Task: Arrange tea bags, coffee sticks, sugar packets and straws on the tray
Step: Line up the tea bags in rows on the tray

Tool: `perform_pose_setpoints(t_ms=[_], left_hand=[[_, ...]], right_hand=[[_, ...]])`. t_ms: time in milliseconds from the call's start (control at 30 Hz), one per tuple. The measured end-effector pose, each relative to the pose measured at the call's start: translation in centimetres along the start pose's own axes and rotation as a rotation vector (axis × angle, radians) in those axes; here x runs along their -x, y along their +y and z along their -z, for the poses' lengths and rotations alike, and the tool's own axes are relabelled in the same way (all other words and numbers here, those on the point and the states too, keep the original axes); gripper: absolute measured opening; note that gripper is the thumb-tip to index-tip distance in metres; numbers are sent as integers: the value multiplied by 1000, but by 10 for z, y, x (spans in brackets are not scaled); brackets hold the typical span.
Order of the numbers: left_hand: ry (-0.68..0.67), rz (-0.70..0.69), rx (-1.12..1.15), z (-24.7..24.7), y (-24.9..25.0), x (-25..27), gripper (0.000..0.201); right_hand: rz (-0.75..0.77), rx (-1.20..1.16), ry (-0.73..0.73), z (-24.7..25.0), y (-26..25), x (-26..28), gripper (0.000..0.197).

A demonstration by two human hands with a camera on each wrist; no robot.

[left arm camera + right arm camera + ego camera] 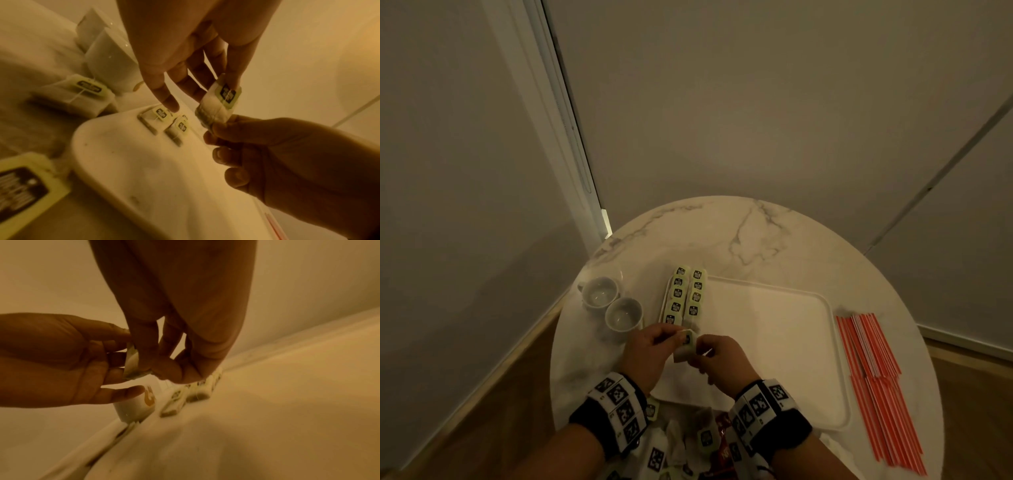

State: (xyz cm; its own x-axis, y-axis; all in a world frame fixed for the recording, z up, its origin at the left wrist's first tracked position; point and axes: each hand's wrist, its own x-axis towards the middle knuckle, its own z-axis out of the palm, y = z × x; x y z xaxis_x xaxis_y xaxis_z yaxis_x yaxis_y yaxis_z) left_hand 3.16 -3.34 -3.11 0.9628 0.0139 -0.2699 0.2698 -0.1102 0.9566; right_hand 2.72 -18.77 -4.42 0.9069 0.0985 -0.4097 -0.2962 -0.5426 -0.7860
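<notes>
One tea bag (221,104) is pinched between the left hand (645,349) and the right hand (722,359). Only from the head are two cups (611,305) and nine lined-up tea bags (686,296) seen.

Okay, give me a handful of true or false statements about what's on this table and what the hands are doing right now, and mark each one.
1. Both hands, the left hand and the right hand, hold one tea bag between them. True.
2. The straws lie on the tray. False: they lie on the table, beside the tray's right edge.
3. The tea bags on the tray form two rows along its left edge. True.
4. Three cups stand left of the tray. False: two cups stand there.
5. The cups lie tipped over. False: both stand upright.
</notes>
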Motion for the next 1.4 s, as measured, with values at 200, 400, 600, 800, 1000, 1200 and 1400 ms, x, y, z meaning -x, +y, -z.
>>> perform_pose_setpoints(t_ms=[200,400,600,800,1000,1200,1400], left_hand=[[8,120,-61,-3,-39,-9,35],[-83,-25,-407,-2,-53,-10,27],[-159,-143,-646,-7,-53,-12,34],[-179,-116,-745,-8,-49,-11,28],[-199,-62,-756,-8,-48,-11,26],[-205,-48,-777,-8,-49,-11,24],[-202,-34,-797,-9,-50,-12,24]], right_hand=[[-170,13,100,-3,15,-29,16],[-229,152,80,-10,17,-50,26],[-248,191,137,-13,21,-55,12],[-250,221,182,-17,23,-57,16],[-264,227,173,-17,22,-61,17],[-302,246,130,-13,17,-62,19],[-303,250,110,-15,11,-59,28]])
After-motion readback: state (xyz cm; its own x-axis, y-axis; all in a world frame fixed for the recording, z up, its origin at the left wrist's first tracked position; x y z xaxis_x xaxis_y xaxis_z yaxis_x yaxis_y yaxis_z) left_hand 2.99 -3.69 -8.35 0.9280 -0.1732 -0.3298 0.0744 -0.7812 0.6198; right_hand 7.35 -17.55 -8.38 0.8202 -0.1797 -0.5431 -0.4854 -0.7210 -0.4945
